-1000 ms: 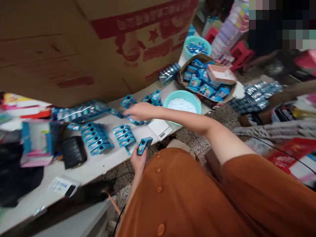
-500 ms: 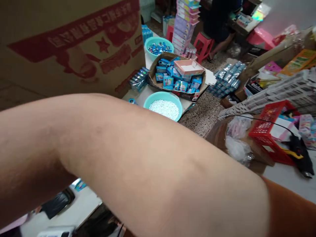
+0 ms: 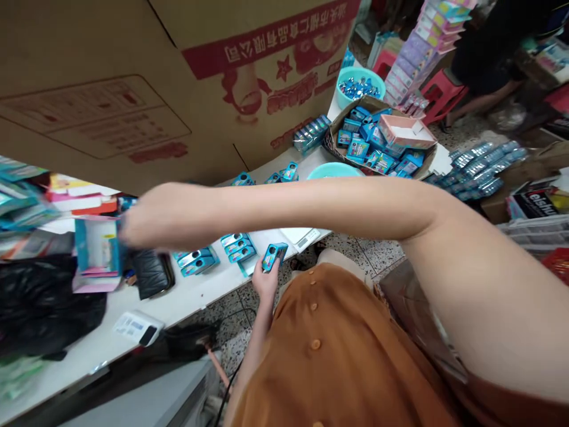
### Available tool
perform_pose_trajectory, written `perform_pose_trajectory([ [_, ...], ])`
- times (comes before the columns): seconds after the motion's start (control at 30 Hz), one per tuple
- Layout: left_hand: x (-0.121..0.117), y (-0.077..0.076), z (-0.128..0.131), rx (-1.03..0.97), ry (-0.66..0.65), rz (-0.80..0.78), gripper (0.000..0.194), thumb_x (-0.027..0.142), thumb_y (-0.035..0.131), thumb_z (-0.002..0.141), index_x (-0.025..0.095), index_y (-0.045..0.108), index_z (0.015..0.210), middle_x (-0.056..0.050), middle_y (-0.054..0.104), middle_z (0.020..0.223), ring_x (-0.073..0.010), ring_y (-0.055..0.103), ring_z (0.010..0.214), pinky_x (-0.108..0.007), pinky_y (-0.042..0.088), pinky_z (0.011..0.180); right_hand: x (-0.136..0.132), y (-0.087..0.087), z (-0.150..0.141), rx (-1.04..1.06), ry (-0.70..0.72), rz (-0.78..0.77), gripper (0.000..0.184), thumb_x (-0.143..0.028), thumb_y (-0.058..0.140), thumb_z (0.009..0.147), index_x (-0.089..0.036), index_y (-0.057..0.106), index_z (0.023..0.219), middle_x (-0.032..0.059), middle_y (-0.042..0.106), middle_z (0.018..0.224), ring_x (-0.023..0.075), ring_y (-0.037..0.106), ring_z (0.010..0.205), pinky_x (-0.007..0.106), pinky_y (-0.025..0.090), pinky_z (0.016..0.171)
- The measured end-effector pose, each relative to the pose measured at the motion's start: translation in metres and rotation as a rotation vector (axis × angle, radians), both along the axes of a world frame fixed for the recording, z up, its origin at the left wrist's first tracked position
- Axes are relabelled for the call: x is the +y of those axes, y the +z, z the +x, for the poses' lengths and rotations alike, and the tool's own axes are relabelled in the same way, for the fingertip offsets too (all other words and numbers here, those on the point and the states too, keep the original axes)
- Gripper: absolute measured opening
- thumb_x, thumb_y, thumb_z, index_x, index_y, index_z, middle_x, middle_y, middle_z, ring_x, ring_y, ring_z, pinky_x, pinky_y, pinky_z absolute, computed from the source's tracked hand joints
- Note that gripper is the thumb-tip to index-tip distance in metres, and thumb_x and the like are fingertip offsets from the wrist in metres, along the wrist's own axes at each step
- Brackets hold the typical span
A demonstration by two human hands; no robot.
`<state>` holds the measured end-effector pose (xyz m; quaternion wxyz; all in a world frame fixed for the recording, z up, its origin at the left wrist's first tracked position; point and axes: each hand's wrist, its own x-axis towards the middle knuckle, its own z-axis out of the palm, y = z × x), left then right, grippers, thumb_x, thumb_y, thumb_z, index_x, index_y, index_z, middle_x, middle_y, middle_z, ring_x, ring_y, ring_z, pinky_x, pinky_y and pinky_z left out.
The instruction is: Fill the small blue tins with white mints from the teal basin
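My left hand (image 3: 265, 283) is at the table's front edge, shut on a small blue box (image 3: 274, 255) held upright. My right arm stretches across to the left. My right hand (image 3: 146, 220) is blurred, next to an open pink-and-blue display box (image 3: 95, 249); whether it holds anything does not show. Under the arm, rows of the same blue boxes (image 3: 237, 247) lie on the white table (image 3: 186, 299), with more (image 3: 195, 261) beside a black pouch (image 3: 153, 273).
A huge cardboard carton (image 3: 133, 89) stands behind the table. To the right are a teal bowl (image 3: 333, 171), a white scale (image 3: 302, 237) and a cardboard tray of blue boxes (image 3: 377, 148). A black bag (image 3: 40, 314) and a white device (image 3: 136, 326) lie at the left.
My right hand has swung from the blue boxes at the table's middle over to the display box at the left. My left hand still holds its blue box.
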<state>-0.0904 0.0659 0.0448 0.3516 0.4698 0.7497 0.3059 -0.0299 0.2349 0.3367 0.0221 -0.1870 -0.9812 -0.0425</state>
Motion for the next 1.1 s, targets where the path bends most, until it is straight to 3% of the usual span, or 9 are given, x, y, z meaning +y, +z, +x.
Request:
perform_pose_trajectory([
  [0.07,0.005,0.0,0.002,0.002,-0.014,0.015,0.054,0.048,0.067,0.066,0.017,0.061,0.11,-0.008,0.066,0.099,-0.0235,0.061,0.09,-0.038,0.048,0.085,0.001,-0.02,0.054,0.057,-0.15,-0.103,0.025,-0.023,0.042,0.091,-0.017,0.064,0.099,0.0029,0.066,0.094,0.0148,0.059,0.09,0.028,0.042,0.076],
  [0.13,0.009,-0.001,0.005,-0.003,-0.015,0.038,0.054,0.047,0.068,0.066,0.017,0.062,0.11,-0.008,0.066,0.098,-0.0234,0.061,0.09,-0.038,0.048,0.085,-0.003,-0.049,0.115,0.035,-0.4,-0.205,0.024,-0.026,0.045,0.089,-0.015,0.066,0.093,0.0059,0.067,0.089,0.0157,0.059,0.083,0.028,0.04,0.072],
  [0.27,0.014,-0.003,0.011,0.026,0.023,0.045,0.054,0.046,0.069,0.066,0.017,0.061,0.11,-0.008,0.066,0.1,-0.0233,0.061,0.09,-0.037,0.047,0.086,-0.036,-0.124,0.229,0.103,-0.82,-0.341,0.028,-0.027,0.042,0.09,-0.016,0.068,0.092,0.0075,0.068,0.09,0.017,0.058,0.084,0.027,0.037,0.073],
  [0.37,0.019,-0.001,0.019,0.051,0.031,0.015,0.055,0.047,0.068,0.067,0.017,0.061,0.111,-0.008,0.067,0.099,-0.0226,0.061,0.087,-0.036,0.048,0.083,-0.072,-0.183,0.291,0.156,-1.056,-0.446,0.027,-0.029,0.045,0.088,-0.018,0.069,0.093,0.0064,0.069,0.094,0.0178,0.059,0.084,0.027,0.039,0.072],
  [0.47,0.026,0.003,0.03,0.08,0.002,-0.021,0.051,0.045,0.067,0.067,0.017,0.061,0.11,-0.007,0.067,0.097,-0.0222,0.062,0.084,-0.035,0.049,0.08,-0.101,-0.231,0.333,0.239,-1.222,-0.503,0.025,-0.028,0.047,0.086,-0.019,0.068,0.096,0.0062,0.069,0.099,0.018,0.06,0.082,0.028,0.041,0.072],
  [0.57,0.034,0.004,0.043,0.124,-0.053,-0.017,0.047,0.042,0.067,0.068,0.018,0.062,0.109,-0.007,0.067,0.1,-0.0231,0.061,0.089,-0.034,0.048,0.081,-0.115,-0.267,0.356,0.31,-1.277,-0.529,0.025,-0.027,0.048,0.085,-0.018,0.067,0.099,0.0068,0.068,0.098,0.0177,0.059,0.083,0.028,0.043,0.076],
  [0.77,0.05,-0.011,0.07,0.258,-0.098,0.02,0.046,0.043,0.065,0.071,0.017,0.061,0.11,-0.009,0.066,0.105,-0.025,0.06,0.095,-0.035,0.046,0.085,-0.113,-0.312,0.374,0.385,-1.17,-0.542,0.027,-0.026,0.042,0.088,-0.017,0.066,0.097,0.009,0.066,0.096,0.0203,0.057,0.092,0.031,0.043,0.084],
  [0.93,0.065,-0.028,0.088,0.294,-0.083,-0.002,0.046,0.039,0.065,0.073,0.017,0.059,0.113,-0.009,0.065,0.107,-0.0254,0.06,0.097,-0.035,0.046,0.086,-0.1,-0.339,0.377,0.387,-1.041,-0.532,0.028,-0.025,0.04,0.089,-0.015,0.064,0.098,0.0109,0.064,0.098,0.0228,0.054,0.098,0.035,0.041,0.09],
  [1.1,0.073,-0.032,0.103,0.287,-0.058,0.028,0.044,0.036,0.064,0.074,0.018,0.059,0.113,-0.008,0.065,0.109,-0.0244,0.059,0.099,-0.035,0.044,0.091,-0.096,-0.35,0.372,0.429,-1.023,-0.518,0.033,-0.026,0.037,0.09,-0.015,0.058,0.112,0.0122,0.059,0.109,0.0235,0.05,0.106,0.036,0.04,0.094],
])
